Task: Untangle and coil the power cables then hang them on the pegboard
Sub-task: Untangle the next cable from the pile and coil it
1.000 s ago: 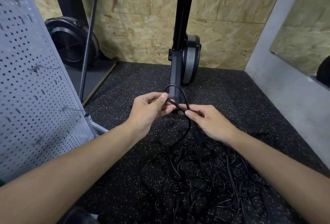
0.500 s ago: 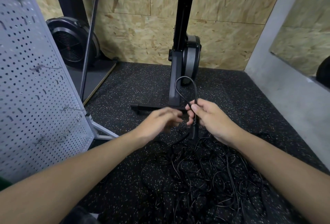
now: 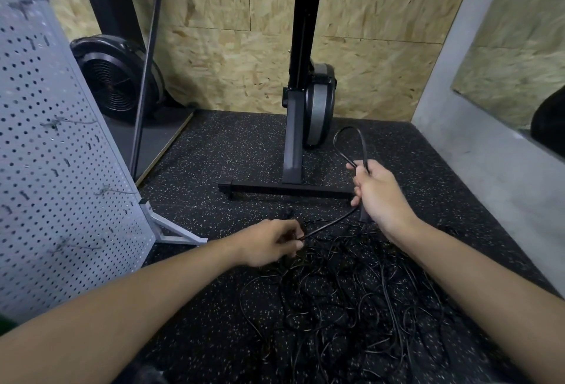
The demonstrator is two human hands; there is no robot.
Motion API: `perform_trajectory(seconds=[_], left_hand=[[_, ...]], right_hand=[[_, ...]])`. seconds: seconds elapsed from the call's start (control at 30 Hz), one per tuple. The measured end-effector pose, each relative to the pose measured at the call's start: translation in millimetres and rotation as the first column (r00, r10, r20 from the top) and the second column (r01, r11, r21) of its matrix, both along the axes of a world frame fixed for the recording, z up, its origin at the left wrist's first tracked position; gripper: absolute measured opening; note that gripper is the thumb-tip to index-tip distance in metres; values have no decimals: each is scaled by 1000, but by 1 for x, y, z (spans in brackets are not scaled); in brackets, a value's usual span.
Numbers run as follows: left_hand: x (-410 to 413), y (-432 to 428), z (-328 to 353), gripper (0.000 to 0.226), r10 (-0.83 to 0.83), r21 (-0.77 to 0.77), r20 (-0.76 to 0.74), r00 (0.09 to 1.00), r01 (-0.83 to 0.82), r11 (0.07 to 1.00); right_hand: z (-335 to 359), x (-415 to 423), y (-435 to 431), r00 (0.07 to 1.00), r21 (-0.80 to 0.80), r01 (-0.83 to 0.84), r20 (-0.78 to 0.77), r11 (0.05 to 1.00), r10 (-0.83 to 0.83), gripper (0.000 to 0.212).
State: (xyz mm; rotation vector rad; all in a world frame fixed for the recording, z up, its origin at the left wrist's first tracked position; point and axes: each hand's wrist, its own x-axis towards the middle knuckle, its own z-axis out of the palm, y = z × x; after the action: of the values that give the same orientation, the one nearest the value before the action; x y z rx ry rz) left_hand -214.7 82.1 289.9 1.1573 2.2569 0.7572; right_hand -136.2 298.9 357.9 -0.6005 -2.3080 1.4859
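Observation:
A tangled heap of black power cables lies on the speckled black floor in front of me. My right hand grips a small loop of black cable that rises above its fingers, with a plug end hanging below the palm. From that hand one strand runs down and left to my left hand, which pinches it just above the heap. The grey pegboard with several wire hooks stands at the left.
An exercise machine's black post and base bar stand just beyond my hands. A fan-wheel machine sits behind the pegboard by the chipboard wall. The pegboard's grey foot juts onto the floor. A grey wall closes the right side.
My hands have moved apart: the right hand carried the loop up and right, the left hand slid down and left along the strand, which is now stretched between them.

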Motion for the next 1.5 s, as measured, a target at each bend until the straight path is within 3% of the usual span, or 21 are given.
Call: perform_trajectory(seconds=[0.07, 0.17, 0.37, 0.53, 0.7, 0.83, 0.93, 1.03, 1.13, 1.23, 1.4, 1.5], left_hand=[[1, 2, 4, 12, 9, 20, -116, 993, -6, 1000], [3, 2, 7, 9, 40, 123, -204, 978, -15, 992], [10, 3, 20, 11, 153, 372, -342, 927, -16, 928], [8, 5, 28, 8, 270, 495, -308, 912, -89, 865], [8, 6, 30, 10, 330, 523, -267, 906, -152, 839], [8, 6, 27, 14, 355, 509, -248, 901, -191, 839], [5, 6, 24, 19, 383, 478, -244, 891, -233, 847], [5, 6, 24, 16, 366, 454, -255, 895, -224, 862], [3, 4, 23, 22, 331, 397, -161, 930, -246, 884], [-5, -1, 20, 36, 343, 351, 120, 932, -363, 863], [-9, -10, 18, 15, 310, 303, 211, 927, -363, 881], [-3, -4, 21, 11, 343, 338, 331, 879, -450, 827]], right_hand=[[0, 7, 6, 993, 197, -66, 109, 978, 45, 29], [-5, 14, 15, 976, 364, -156, 201, 918, 86, 28], [-16, 24, 13, 887, 340, -388, 390, 857, 247, 27], [-16, 31, -1, 779, 270, -546, 513, 793, 361, 30], [-13, 32, -9, 740, -90, -495, 477, 864, 473, 55], [-7, 37, -13, 717, 207, -623, 536, 754, 446, 48], [-9, 37, -16, 684, 235, -678, 548, 696, 481, 32], [-10, 35, -18, 694, 294, -683, 547, 668, 469, 35], [-6, 34, -14, 732, 299, -649, 495, 700, 468, 35], [-3, 34, -6, 769, 237, -592, 454, 771, 451, 33], [-2, 34, -2, 783, 207, -550, 464, 809, 414, 31], [-2, 33, -4, 803, 205, -520, 450, 829, 392, 30]])
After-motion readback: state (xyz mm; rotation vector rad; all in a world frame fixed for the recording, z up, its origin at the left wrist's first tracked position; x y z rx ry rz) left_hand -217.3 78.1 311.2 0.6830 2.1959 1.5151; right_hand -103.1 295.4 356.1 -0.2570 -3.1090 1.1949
